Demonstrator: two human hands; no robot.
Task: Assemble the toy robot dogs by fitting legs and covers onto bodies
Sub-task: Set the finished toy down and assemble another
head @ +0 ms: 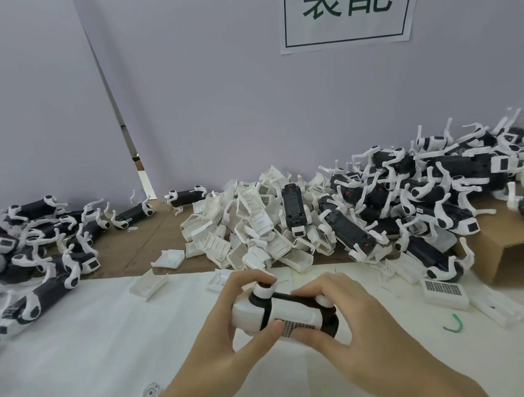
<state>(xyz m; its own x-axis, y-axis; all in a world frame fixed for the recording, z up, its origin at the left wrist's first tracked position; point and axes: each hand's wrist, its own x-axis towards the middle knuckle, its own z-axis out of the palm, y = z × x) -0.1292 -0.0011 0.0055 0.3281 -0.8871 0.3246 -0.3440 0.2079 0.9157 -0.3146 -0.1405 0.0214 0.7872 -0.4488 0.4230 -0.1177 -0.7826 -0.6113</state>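
A pale wall (210,90) with a paper sign (346,2) backs the white-covered tabletop (77,363). Near the middle, both hands hold one toy dog body (282,314) above it: the left hand (234,314) curls round its left end, the right hand (340,313) pinches its right end. White covers (251,228) are heaped beyond, assembled dogs (432,199) far right.

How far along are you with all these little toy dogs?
Partway, it seems. The heap on the left already has legs on, so it looks finished, though I cannot check their covers. In hand: the left hand and right hand both grip one toy dog with a white cover on. Left to do: the pile of loose white covers and the tangled dogs on the right.
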